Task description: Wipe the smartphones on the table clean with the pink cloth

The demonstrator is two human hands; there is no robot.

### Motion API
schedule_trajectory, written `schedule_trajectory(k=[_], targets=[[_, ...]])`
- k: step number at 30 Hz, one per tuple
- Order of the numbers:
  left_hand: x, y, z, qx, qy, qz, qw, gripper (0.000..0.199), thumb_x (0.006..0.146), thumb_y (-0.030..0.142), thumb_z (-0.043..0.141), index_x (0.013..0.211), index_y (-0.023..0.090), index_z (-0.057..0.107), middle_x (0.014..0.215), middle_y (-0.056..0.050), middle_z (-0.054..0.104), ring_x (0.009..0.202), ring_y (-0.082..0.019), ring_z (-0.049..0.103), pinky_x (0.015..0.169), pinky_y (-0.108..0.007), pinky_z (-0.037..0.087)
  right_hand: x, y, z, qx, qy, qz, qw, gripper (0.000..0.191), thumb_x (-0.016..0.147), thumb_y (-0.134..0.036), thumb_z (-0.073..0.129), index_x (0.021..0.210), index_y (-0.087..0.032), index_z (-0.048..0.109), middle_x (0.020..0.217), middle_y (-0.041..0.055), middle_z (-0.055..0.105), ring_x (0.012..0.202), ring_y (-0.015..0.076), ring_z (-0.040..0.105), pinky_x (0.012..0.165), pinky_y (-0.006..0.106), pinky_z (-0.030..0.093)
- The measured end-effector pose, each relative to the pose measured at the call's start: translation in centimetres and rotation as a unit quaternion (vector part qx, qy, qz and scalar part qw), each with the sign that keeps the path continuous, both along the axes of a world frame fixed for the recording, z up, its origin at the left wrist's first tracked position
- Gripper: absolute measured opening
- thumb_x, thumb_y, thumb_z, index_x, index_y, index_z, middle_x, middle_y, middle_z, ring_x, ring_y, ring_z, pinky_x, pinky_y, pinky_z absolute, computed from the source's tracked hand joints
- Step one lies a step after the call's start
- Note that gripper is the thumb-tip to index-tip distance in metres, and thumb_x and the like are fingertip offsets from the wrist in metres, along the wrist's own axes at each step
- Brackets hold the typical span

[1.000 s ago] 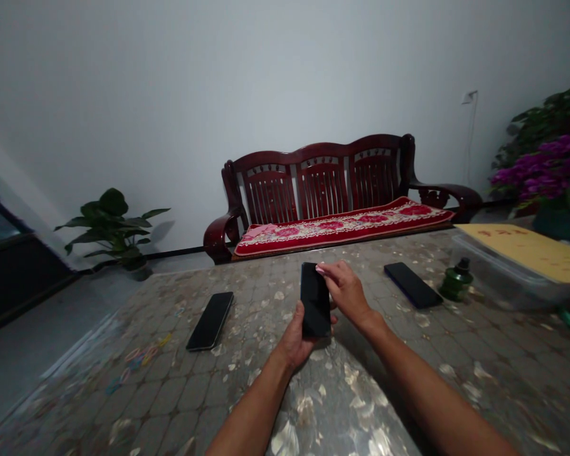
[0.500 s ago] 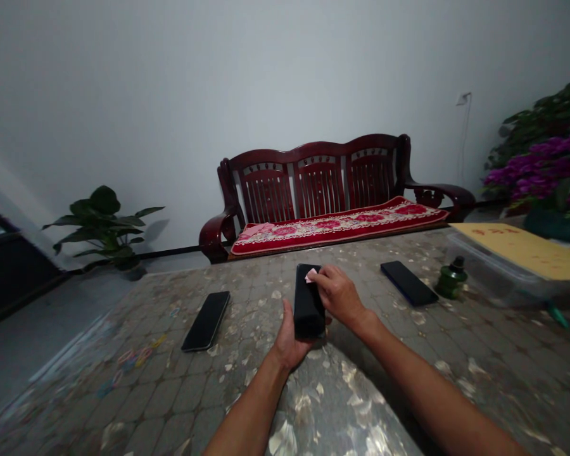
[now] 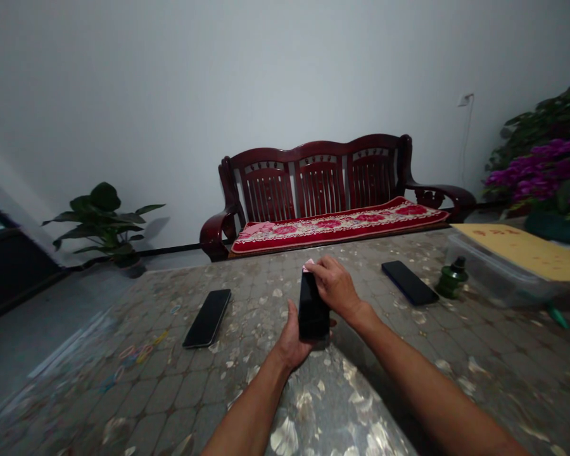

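Note:
A black smartphone point(image 3: 312, 310) is held just above the table, its dark screen facing up. My left hand point(image 3: 293, 342) grips its lower part from beneath, thumb along the left edge and fingertips showing at the right. Between the fingers of my right hand point(image 3: 335, 286) is a small pink cloth point(image 3: 308, 265), pressed at the phone's top end. A second smartphone point(image 3: 208, 318) lies flat to the left of my hands. To the right lies a third smartphone point(image 3: 409, 282), beside a small green bottle point(image 3: 452, 278) with a black top.
Colourful rubber bands point(image 3: 135, 356) are scattered at the table's left. A clear plastic box point(image 3: 498, 272) with a yellow sheet point(image 3: 527, 250) on it stands at the right, near purple flowers point(image 3: 541, 168). Behind the patterned table point(image 3: 247, 405) is a wooden bench point(image 3: 313, 183).
My right hand has moved the pink cloth up the screen to the phone's top edge. The phone has shifted slightly right and down in my left hand.

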State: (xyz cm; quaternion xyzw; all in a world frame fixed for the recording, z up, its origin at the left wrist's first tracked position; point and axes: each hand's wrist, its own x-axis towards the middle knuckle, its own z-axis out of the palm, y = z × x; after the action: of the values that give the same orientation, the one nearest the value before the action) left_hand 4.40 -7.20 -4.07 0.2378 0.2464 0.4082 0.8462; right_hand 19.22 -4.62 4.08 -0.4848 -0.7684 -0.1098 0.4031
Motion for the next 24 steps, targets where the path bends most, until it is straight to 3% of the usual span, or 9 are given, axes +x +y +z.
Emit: schedule_trajectory(k=[8, 14, 20, 24], targets=[[0.2, -0.2, 0.8, -0.054, -0.023, 0.049, 0.997, 0.077, 0.099, 0.072, 0.027, 0.133, 0.015, 0.065, 0.113, -0.014, 0.076, 0.107, -0.027, 0.072, 0.093, -0.041, 0.056, -1.0, -1.9, -1.3, -0.020, -0.052, 0.071, 0.996, 0.030, 0.094, -0.009, 0.054, 0.116, -0.023, 0.071, 0.096, 0.0066, 0.062, 0.087, 0.0201, 0.055, 0.077, 0.029, 0.044], [0.1, -0.4, 1.2, -0.068, 0.000, 0.052, 0.996, 0.081, 0.099, 0.072, 0.026, 0.126, 0.008, 0.067, 0.101, -0.017, 0.077, 0.092, -0.028, 0.074, 0.086, -0.044, 0.058, -0.6, -0.9, -1.0, -0.030, 0.002, 0.009, 1.000, 0.031, 0.095, -0.007, 0.053, 0.113, -0.023, 0.072, 0.095, 0.0068, 0.061, 0.090, 0.0208, 0.056, 0.080, 0.029, 0.044], [0.3, -0.3, 1.5, -0.072, -0.066, 0.106, 0.990, 0.068, 0.104, 0.064, 0.026, 0.130, 0.016, 0.066, 0.107, -0.011, 0.078, 0.103, -0.023, 0.073, 0.098, -0.038, 0.056, -2.1, -2.9, -2.4, -0.044, -0.051, 0.046, 0.997, 0.025, 0.096, -0.011, 0.055, 0.112, -0.022, 0.071, 0.094, 0.0061, 0.062, 0.085, 0.0197, 0.055, 0.076, 0.029, 0.043], [0.3, -0.1, 1.4, -0.083, -0.055, 0.097, 0.990, 0.073, 0.102, 0.068, 0.028, 0.125, 0.011, 0.069, 0.103, -0.014, 0.078, 0.089, -0.024, 0.075, 0.084, -0.038, 0.059, -1.5, -2.2, -1.3, -0.047, -0.033, 0.009, 0.998, 0.022, 0.098, -0.013, 0.057, 0.112, -0.022, 0.071, 0.092, 0.0058, 0.062, 0.084, 0.0192, 0.055, 0.075, 0.029, 0.042]])
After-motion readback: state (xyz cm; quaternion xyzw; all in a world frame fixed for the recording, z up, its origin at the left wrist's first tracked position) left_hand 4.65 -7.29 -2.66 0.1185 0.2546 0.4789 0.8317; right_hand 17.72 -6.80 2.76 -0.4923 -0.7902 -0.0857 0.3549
